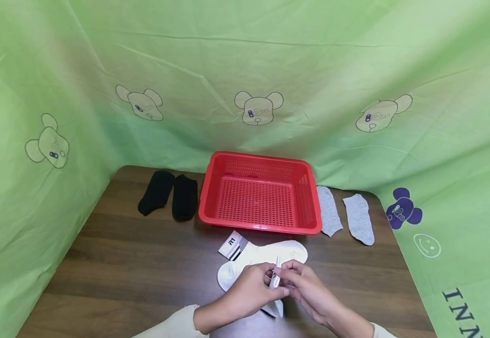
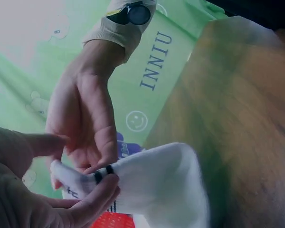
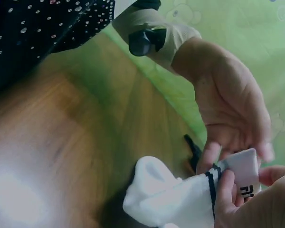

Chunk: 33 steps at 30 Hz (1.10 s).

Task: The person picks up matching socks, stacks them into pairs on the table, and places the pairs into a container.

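Between both hands a white sock (image 2: 156, 180) is held by its cuff, which has dark stripes and lettering. My left hand (image 1: 251, 288) grips one side of the cuff with thumb and fingers. On the opposite side, my right hand (image 1: 306, 288) pinches the cuff's edge. The sock's foot hangs beneath the hands, partly hidden by them in the head view. Under and beyond them lies more white sock (image 1: 287, 251) on the table, its striped, lettered cuff (image 1: 232, 245) pointing back left. A rounded white end (image 1: 227, 274) shows beside my left hand; which sock it belongs to, I cannot tell.
Behind the hands stands a red perforated basket (image 1: 259, 226). Two black socks (image 1: 156, 192) lie left of it. To its right are two grey socks (image 1: 359, 218), one against the basket. Green printed cloth (image 1: 257, 61) hangs around the wooden table (image 1: 135, 272).
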Available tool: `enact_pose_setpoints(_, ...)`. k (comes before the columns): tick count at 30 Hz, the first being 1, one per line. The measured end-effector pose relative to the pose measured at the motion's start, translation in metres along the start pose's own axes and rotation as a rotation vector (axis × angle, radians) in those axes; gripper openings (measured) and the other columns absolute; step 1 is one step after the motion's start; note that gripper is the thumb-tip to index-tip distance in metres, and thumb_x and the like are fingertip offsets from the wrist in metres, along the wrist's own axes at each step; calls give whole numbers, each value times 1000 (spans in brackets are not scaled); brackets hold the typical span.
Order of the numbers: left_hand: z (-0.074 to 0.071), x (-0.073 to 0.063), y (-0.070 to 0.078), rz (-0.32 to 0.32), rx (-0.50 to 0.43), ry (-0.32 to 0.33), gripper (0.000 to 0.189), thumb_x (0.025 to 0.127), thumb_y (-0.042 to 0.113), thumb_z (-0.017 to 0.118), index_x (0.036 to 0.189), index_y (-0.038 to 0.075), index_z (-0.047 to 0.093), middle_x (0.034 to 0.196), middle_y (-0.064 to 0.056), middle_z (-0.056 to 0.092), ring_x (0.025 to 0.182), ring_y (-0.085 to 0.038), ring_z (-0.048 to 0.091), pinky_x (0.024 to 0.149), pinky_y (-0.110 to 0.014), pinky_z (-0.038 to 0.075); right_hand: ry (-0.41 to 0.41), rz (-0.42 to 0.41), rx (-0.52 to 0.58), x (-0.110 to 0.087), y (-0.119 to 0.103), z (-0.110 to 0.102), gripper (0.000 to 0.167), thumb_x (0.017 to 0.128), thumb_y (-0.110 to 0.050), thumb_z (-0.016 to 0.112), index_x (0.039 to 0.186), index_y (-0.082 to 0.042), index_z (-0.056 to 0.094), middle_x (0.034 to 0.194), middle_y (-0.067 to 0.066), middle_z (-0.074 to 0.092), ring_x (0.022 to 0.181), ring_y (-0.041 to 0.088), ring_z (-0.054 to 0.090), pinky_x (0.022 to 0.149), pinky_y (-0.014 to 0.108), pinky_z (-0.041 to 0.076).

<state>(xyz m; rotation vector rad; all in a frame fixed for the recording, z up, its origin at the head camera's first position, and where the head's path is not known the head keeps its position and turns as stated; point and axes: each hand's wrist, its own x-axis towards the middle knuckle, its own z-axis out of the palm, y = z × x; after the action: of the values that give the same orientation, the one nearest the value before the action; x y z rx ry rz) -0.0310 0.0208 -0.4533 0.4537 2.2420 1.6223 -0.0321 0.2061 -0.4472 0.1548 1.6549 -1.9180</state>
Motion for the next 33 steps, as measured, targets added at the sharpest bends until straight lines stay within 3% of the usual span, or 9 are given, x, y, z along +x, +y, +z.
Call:
enact_pose_setpoints(5, -7, 0, -3, 45, 130, 67, 32, 84, -1, 74, 116, 0, 72, 90, -2, 75, 75, 1, 59, 64, -16, 51, 28, -17, -8, 4, -1, 4, 16, 103, -14, 53, 111, 0, 54, 102, 3, 59, 94, 12, 61, 90, 27, 58)
enact_pose_setpoints(9, -18, -4, 3, 32, 191, 114, 30, 81, -4, 67, 110, 0, 75, 89, -2, 75, 78, -2, 60, 65, -18, 50, 61, -82, -120, 9, 3, 3, 21, 96, -8, 56, 115, 2, 52, 103, 3, 58, 96, 13, 59, 89, 25, 53)
enact_pose_setpoints(11, -26, -7, 9, 28, 201, 129, 28, 79, -2, 66, 105, 3, 76, 84, -1, 74, 74, -2, 59, 62, -19, 48, 18, -174, -263, 12, 8, 0, 33, 92, -5, 59, 122, 4, 51, 110, 6, 58, 102, 13, 59, 91, 25, 51)
enact_pose_setpoints(14, -39, -11, 20, 36, 219, 141, 25, 80, 0, 65, 101, 6, 75, 78, 2, 71, 67, 0, 54, 57, -19, 46, -101, -375, -564, 17, 18, -7, 53, 88, -6, 67, 138, -1, 50, 131, 14, 58, 124, 8, 54, 106, 22, 42)
enact_pose_setpoints(17, -51, -14, 32, 65, 243, 129, 23, 81, 1, 64, 100, 7, 75, 79, 4, 72, 65, 1, 53, 56, -18, 45, -237, -547, -765, 22, 27, -11, 55, 90, -12, 73, 142, -12, 55, 145, 13, 55, 137, 3, 45, 116, 19, 31)
enact_pose_setpoints(20, -62, -18, 44, 72, 244, 109, 22, 83, 2, 64, 100, 9, 76, 82, 4, 73, 66, 1, 53, 56, -18, 46, -368, -570, -766, 28, 33, -12, 47, 92, -17, 75, 137, -19, 61, 141, 5, 62, 135, 3, 48, 117, 19, 32)
enact_pose_setpoints(24, -80, -23, 55, 49, 153, 121, 24, 86, -1, 64, 106, 7, 75, 88, -2, 75, 65, -2, 55, 56, -20, 49, -432, -528, -705, 32, 38, -15, 32, 92, -17, 76, 123, -14, 68, 119, 3, 72, 114, 2, 61, 103, 23, 47)
enact_pose_setpoints(29, -103, -25, 52, 1, 45, 214, 23, 89, -2, 65, 109, 6, 75, 96, -8, 76, 75, -9, 63, 65, -22, 53, -428, -428, -543, 28, 40, -28, 22, 90, -4, 76, 110, -2, 69, 96, 15, 73, 88, -2, 64, 77, 24, 56)
enact_pose_setpoints(33, -111, -26, 36, -62, -1, 267, 20, 92, -1, 67, 109, 3, 75, 95, -9, 76, 77, -13, 63, 65, -22, 53, -353, -404, -503, 22, 34, -44, 21, 90, -1, 74, 110, 3, 68, 95, 4, 73, 86, -1, 65, 74, 23, 56)
